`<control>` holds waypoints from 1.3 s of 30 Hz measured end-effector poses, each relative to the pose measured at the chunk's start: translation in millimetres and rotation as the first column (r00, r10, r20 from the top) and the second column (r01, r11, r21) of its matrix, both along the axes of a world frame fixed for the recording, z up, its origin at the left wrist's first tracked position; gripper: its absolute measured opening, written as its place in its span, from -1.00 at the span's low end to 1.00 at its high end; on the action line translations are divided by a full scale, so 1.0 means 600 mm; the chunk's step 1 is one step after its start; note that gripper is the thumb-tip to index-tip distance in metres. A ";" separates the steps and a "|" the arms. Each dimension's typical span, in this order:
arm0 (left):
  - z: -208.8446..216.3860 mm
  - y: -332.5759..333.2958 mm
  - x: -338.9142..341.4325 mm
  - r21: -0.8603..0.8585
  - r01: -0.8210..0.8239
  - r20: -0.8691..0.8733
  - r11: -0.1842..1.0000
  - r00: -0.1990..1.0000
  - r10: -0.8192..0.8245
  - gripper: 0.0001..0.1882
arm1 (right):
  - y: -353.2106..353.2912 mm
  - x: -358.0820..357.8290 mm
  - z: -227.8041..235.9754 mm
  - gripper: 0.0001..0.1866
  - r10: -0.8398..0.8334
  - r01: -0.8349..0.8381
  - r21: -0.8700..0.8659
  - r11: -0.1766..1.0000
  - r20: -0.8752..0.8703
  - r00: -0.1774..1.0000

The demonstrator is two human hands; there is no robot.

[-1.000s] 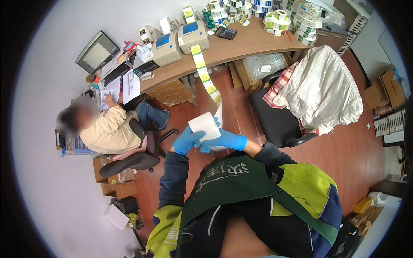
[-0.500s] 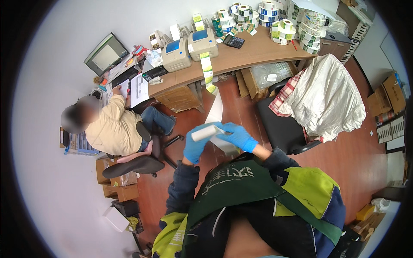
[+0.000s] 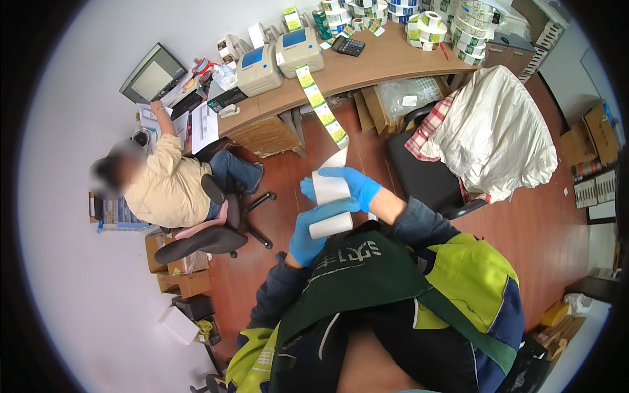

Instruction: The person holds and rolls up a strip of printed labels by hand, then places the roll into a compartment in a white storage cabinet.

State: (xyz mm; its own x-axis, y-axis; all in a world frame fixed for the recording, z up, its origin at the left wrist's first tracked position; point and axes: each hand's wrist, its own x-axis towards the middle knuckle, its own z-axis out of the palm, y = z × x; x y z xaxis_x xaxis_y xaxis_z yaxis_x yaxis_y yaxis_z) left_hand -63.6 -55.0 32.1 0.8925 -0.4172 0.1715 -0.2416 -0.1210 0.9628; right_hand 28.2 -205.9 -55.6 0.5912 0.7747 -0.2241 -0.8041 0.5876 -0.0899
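Note:
A long strip of labels (image 3: 320, 108), yellow-green on the printed side, hangs from the front of the right-hand label printer (image 3: 299, 52). Lower down it twists and shows its white back. My right hand (image 3: 362, 188), in a blue glove, grips this strip, thumb above and fingertips showing beyond its left edge. Nearer my body, my left hand (image 3: 308, 234), gloved too, is closed around a white roll (image 3: 331, 226) of the same strip, its fingers lying across the top. The underside of the roll and part of both hands' fingers are hidden.
A second printer (image 3: 259, 69) stands beside the first on the desk (image 3: 386, 62), with a calculator (image 3: 348, 46) and stacked label rolls (image 3: 473, 33). At left a co-worker (image 3: 173, 183) sits before a monitor (image 3: 154, 73). A black chair (image 3: 419, 164) draped with a white coat is at right.
Both hands have come nearer my body and turned, with the white roll lower. My right hand now spans the strip above it. More printed strip shows. The co-worker's hand has moved toward the monitor.

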 end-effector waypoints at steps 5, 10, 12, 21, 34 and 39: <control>0.012 0.023 -0.025 0.013 -0.074 -0.120 0.997 0.990 0.075 -0.66 | 0.030 0.042 -0.009 -0.53 -0.031 0.032 -0.032 0.999 0.029 0.999; 0.005 0.033 -0.058 -0.221 -0.144 -0.246 0.965 0.965 0.088 -0.78 | 0.058 0.096 -0.051 -0.52 -0.058 0.058 -0.034 0.998 -0.023 0.998; 0.018 0.039 -0.084 -0.231 -0.114 -0.237 0.966 0.970 0.057 -0.76 | 0.061 0.118 -0.039 -0.47 -0.062 0.062 -0.001 0.998 -0.072 0.995; 0.010 0.101 -0.148 -0.170 -0.100 -0.395 0.980 0.918 0.025 -0.78 | 0.076 0.151 -0.064 -0.50 -0.125 0.129 0.009 0.992 -0.166 0.978; -0.268 0.279 -0.179 -0.185 -0.599 -0.576 0.779 0.709 0.407 -0.40 | 0.101 0.100 0.009 -0.72 -0.189 0.223 -0.109 0.969 0.258 0.947; -0.173 0.214 -0.078 0.020 -0.553 -0.266 0.833 0.800 0.537 -0.47 | 0.092 0.063 0.014 -0.62 -0.125 0.293 -0.276 0.915 0.496 0.859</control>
